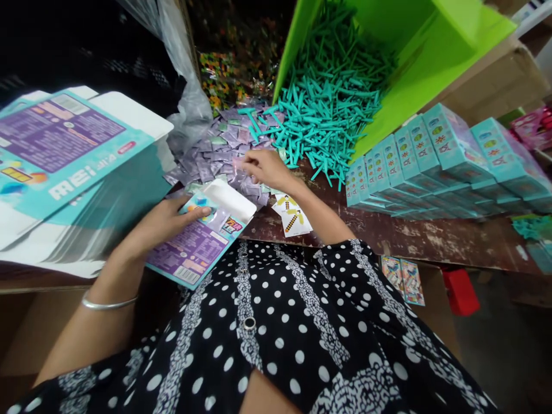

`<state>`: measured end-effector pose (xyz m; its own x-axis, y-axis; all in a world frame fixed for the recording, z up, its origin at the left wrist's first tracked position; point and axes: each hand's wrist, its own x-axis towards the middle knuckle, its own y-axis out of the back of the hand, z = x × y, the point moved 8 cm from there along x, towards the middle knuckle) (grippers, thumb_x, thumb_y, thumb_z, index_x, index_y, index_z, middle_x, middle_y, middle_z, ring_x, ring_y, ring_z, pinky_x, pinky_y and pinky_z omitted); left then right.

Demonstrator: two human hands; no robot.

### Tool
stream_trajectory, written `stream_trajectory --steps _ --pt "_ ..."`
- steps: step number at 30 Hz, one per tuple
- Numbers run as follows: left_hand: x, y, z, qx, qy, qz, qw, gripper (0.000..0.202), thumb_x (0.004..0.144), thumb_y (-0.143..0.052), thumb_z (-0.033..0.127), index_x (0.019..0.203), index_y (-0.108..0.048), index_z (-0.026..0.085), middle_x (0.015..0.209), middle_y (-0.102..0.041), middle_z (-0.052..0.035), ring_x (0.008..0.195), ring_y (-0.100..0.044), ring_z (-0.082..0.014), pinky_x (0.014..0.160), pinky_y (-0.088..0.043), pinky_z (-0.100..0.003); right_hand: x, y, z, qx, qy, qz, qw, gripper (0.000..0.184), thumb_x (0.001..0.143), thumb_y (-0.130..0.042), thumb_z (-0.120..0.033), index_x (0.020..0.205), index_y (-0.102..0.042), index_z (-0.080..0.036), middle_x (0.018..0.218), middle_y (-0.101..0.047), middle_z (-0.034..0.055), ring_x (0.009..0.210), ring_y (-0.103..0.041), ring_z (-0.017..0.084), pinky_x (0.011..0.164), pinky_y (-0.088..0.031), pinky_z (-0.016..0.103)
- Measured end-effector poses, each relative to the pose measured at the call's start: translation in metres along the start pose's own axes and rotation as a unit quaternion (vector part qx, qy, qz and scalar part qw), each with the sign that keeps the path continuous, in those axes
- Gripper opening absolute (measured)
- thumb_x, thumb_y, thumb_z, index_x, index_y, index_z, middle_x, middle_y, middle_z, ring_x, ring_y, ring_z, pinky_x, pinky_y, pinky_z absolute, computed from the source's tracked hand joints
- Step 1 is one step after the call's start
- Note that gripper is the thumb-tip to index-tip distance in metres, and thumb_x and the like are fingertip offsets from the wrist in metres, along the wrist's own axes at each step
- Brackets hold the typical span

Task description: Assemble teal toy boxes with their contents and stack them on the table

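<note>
My left hand (168, 221) grips a flat, folded carton (194, 250), turquoise and purple with a white end flap, its thumb lying over the printed face. A small clear packet (219, 219) seems to lie on the carton by the thumb. Over a heap of small purplish sachets (207, 152), my right hand (267, 168) has its fingers pinched on a small pinkish sachet (238, 165); the grip is partly blurred. Below that hand lie white cards (295, 223) printed with a yellow pickaxe picture.
A tall stack of flat cartons (81, 155) stands at left. Behind the sachets, turquoise plastic sticks (328, 109) spill from a tipped green bin (414, 69). Rows of filled-out turquoise boxes (414, 158) line the right side of the worn brown table (345, 221).
</note>
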<state>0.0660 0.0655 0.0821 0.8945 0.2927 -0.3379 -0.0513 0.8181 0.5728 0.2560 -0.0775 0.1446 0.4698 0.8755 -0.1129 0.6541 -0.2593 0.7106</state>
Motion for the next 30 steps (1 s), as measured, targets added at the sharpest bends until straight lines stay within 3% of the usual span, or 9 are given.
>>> stream_trajectory --steps 4,10,14,17,20,23,25,27,30 --pt "-0.006 -0.006 -0.001 0.014 -0.035 -0.037 0.999 0.064 0.078 -0.066 0.079 0.101 -0.072 0.019 0.099 -0.080 -0.0101 0.094 -0.072 -0.0317 0.082 -0.051 -0.036 -0.008 -0.012 0.003 -0.056 0.000 -0.019 0.998 0.018 0.108 -0.066 -0.021 0.090 -0.069 -0.018 0.082 -0.075 0.0001 0.073 -0.068 0.013 0.085 -0.048 0.029" --pt "-0.007 -0.016 -0.005 0.021 -0.033 -0.048 0.998 0.065 0.077 -0.067 0.078 0.105 -0.074 0.020 0.103 -0.082 -0.0131 0.094 -0.073 -0.0325 0.083 -0.051 -0.038 -0.009 -0.050 -0.005 -0.065 0.019 -0.041 0.997 0.012 0.107 -0.065 -0.018 0.097 -0.071 -0.020 0.088 -0.078 0.0016 0.084 -0.069 0.016 0.084 -0.043 0.029" --pt "-0.001 -0.017 -0.013 0.024 -0.036 -0.039 0.998 0.063 0.083 -0.062 0.078 0.106 -0.075 0.020 0.105 -0.081 -0.0126 0.093 -0.071 -0.0306 0.083 -0.049 -0.038 -0.019 -0.050 -0.004 -0.065 0.014 -0.006 0.998 0.013 0.109 -0.061 -0.021 0.102 -0.073 -0.020 0.095 -0.079 0.0035 0.092 -0.071 0.018 0.083 -0.044 0.029" --pt "0.004 -0.019 -0.019 0.050 -0.037 -0.008 0.998 0.065 0.086 -0.065 0.078 0.112 -0.077 0.020 0.108 -0.080 -0.0142 0.097 -0.072 -0.0319 0.084 -0.047 -0.037 -0.035 -0.050 -0.019 -0.061 0.064 0.000 0.996 0.019 0.112 -0.058 -0.026 0.105 -0.074 -0.020 0.101 -0.079 0.0041 0.095 -0.070 0.019 0.088 -0.047 0.031" --pt "0.009 -0.024 -0.027 0.087 -0.018 0.009 0.996 0.064 0.090 -0.068 0.074 0.122 -0.079 0.019 0.109 -0.080 -0.0163 0.102 -0.074 -0.0360 0.083 -0.046 -0.038 -0.057 -0.076 -0.056 -0.055 0.172 -0.089 0.980 0.025 0.116 -0.056 -0.030 0.107 -0.077 -0.022 0.112 -0.080 0.0049 0.103 -0.072 0.020 0.096 -0.051 0.034" --pt "0.011 -0.028 -0.031 0.124 -0.003 0.015 0.992 0.064 0.097 -0.068 0.069 0.132 -0.080 0.018 0.114 -0.082 -0.0182 0.110 -0.076 -0.0394 0.087 -0.048 -0.039 -0.082 -0.119 -0.096 -0.078 0.279 -0.218 0.932 0.028 0.118 -0.054 -0.031 0.111 -0.080 -0.026 0.116 -0.080 0.0042 0.110 -0.073 0.020 0.097 -0.054 0.034" --pt "0.012 -0.029 -0.031 0.132 -0.002 0.012 0.991 0.062 0.098 -0.070 0.067 0.135 -0.080 0.017 0.117 -0.083 -0.0187 0.113 -0.077 -0.0399 0.090 -0.050 -0.040 -0.089 -0.137 -0.111 -0.099 0.310 -0.244 0.914 0.031 0.119 -0.051 -0.031 0.115 -0.082 -0.026 0.115 -0.080 0.0039 0.108 -0.074 0.020 0.096 -0.054 0.034" --pt "0.011 -0.028 -0.030 0.129 -0.011 0.003 0.992 0.057 0.099 -0.071 0.061 0.134 -0.080 0.017 0.116 -0.083 -0.0185 0.111 -0.078 -0.0389 0.089 -0.050 -0.039 -0.082 -0.134 -0.115 -0.094 0.305 -0.207 0.925 0.034 0.120 -0.049 -0.032 0.117 -0.082 -0.025 0.117 -0.081 0.0044 0.110 -0.074 0.020 0.100 -0.054 0.035" --pt "0.008 -0.026 -0.024 0.118 -0.025 -0.001 0.993 0.056 0.099 -0.070 0.062 0.132 -0.080 0.017 0.114 -0.084 -0.0175 0.107 -0.079 -0.0375 0.084 -0.049 -0.038 -0.055 -0.090 -0.086 -0.074 0.231 -0.069 0.968 0.035 0.119 -0.049 -0.033 0.116 -0.081 -0.022 0.118 -0.082 0.0051 0.110 -0.075 0.020 0.103 -0.054 0.035"
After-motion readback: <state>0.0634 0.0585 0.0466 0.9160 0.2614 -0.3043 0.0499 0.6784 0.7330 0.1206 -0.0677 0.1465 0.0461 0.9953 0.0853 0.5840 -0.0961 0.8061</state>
